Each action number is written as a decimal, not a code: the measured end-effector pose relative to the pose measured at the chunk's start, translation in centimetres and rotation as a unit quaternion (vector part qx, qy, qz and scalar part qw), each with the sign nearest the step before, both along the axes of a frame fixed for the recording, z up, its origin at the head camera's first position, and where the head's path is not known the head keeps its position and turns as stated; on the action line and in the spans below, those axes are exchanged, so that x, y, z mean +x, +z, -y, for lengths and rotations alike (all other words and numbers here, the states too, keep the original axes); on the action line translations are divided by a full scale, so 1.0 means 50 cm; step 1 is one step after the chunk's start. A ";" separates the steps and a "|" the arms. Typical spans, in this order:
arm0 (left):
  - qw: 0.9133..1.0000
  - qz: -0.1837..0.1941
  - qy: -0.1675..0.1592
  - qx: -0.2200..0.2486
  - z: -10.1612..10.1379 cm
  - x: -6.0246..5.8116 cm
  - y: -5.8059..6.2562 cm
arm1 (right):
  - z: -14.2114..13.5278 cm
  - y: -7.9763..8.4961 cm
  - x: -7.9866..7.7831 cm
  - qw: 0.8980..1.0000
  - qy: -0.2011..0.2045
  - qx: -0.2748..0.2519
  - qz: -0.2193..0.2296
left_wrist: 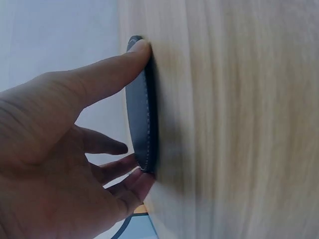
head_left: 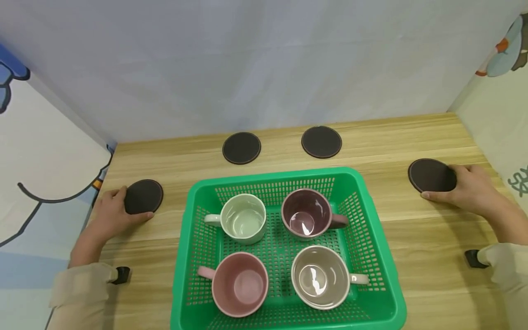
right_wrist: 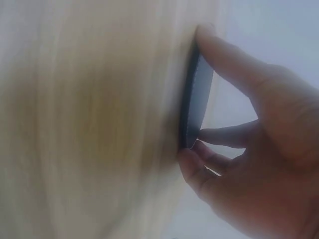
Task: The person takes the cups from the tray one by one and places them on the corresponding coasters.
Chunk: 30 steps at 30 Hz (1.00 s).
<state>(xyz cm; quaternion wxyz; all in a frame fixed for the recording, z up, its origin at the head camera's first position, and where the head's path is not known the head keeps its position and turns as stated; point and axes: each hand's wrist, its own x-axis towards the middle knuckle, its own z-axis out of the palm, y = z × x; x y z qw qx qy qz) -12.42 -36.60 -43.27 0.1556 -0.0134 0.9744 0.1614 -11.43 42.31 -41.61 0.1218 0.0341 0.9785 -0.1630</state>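
Coaster layout appears nearly complete: four round dark coasters are out on the wood-grain surface (head_left: 425,256), with the left-middle coaster (head_left: 241,148) and right-middle coaster (head_left: 321,142) lying free behind the green basket (head_left: 270,178). Outer pair not yet released. Pale green mug (head_left: 243,217), plum mug (head_left: 306,214), pink mug (head_left: 240,284) and beige mug (head_left: 320,277) all upright in the basket; none on a coaster. Left hand (head_left: 109,215) pinches the left coaster (head_left: 144,196) by its edge, between thumb and fingertips; right hand (head_left: 474,190) grips the right coaster (head_left: 431,175) likewise. Each held coaster lies inward of its hand, well apart from the basket; full flat contact beneath: cannot tell.
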 end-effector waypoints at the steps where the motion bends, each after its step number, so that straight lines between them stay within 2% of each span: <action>1: 1.000 -0.002 0.005 0.005 0.000 -0.002 -0.002 | 0.002 0.000 -0.001 1.000 0.000 -0.001 -0.002; 6: 1.000 -0.016 0.021 0.014 -0.002 -0.010 -0.005 | 0.010 0.001 -0.011 1.000 -0.003 -0.007 -0.006; 15: 0.999 -0.001 0.027 0.035 -0.012 -0.031 0.005 | 0.018 -0.007 -0.027 1.000 -0.022 -0.013 -0.001; 23: 0.996 -0.008 0.050 0.074 -0.030 -0.047 -0.006 | 0.046 -0.003 -0.045 1.000 -0.026 -0.009 -0.012; 30: 0.996 -0.024 0.063 0.057 -0.037 -0.059 -0.014 | 0.066 -0.010 -0.062 0.999 -0.024 -0.026 -0.027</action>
